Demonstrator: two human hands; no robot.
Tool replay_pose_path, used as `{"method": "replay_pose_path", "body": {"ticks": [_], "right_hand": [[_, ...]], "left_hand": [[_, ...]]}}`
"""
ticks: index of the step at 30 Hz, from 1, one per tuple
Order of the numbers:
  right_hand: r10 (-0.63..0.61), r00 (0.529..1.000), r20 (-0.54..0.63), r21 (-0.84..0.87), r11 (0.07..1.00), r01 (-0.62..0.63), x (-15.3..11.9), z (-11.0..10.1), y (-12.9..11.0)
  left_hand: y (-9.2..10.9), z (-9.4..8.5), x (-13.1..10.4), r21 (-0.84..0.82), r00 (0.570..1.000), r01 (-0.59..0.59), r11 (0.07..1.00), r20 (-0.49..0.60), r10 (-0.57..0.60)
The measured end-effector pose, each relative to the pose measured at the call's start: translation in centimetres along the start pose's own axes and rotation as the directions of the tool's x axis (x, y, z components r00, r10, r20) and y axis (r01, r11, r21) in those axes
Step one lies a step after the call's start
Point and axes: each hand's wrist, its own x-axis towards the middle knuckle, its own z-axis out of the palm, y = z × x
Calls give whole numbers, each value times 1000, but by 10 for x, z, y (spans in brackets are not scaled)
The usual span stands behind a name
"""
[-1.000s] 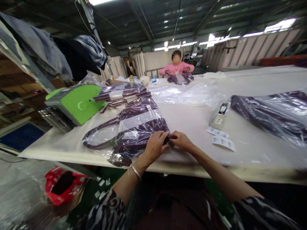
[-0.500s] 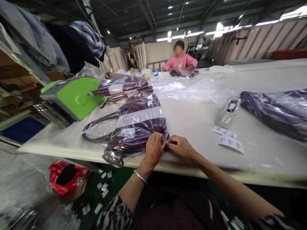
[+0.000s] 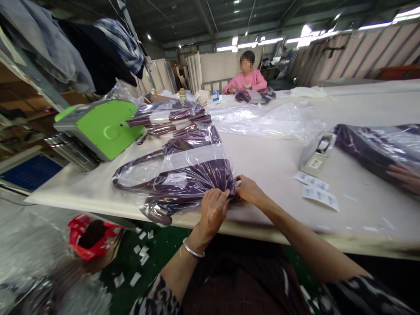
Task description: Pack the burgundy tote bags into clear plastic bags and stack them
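Note:
A dark purple garment in a clear plastic bag (image 3: 187, 170) lies in front of me, with a white band across it. The bag puckers into creases towards its right edge. My left hand (image 3: 214, 212) is closed on the gathered plastic at the lower right corner, fingers bent. Just beyond it, my right hand (image 3: 251, 191) pinches the right edge of the same bag. A small whitish bit shows at those fingertips, too small to name.
A green machine (image 3: 108, 129) and a steel flask (image 3: 72, 153) stand left. Bagged garments (image 3: 173, 114) lie behind. To the right are a small box (image 3: 316, 157), label sheets (image 3: 320, 197) and another bagged garment (image 3: 367, 148), touched by another person's hand (image 3: 405, 175). A person in pink (image 3: 246, 82) sits opposite.
My right hand has moved slightly up and right with the bag's edge. My left hand has slid a little down and right. Another person's hand has appeared at the far right.

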Motion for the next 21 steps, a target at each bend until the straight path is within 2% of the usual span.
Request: {"method": "replay_pose_path", "body": {"ticks": [3,5,7,11,14,17,21], "right_hand": [[-5,989,148,230,973,-29,-8,-14,-2],[-48,963,267,442,894,-78,-17,-23,-1],[-60,940,336,566,810,-151,-25,-27,1],[18,952,304,630,746,-215,-35,-13,0],[51,955,291,700,669,-249,-40,1,-8],[9,945,328,771,576,-273,-43,5,-22],[-24,943,331,811,518,-271,-41,-3,-42]], "left_hand": [[-2,-2,3,20,1000,-2,1000,23,1],[-3,-3,3,33,1000,-17,999,15,17],[-1,-4,1,54,999,-41,998,-1,41],[5,-14,-10,30,997,-58,998,62,56],[2,-26,-19,24,992,-76,997,107,73],[-12,-36,-15,86,992,-130,988,18,129],[-33,-46,10,128,973,-176,976,-125,192]]}}
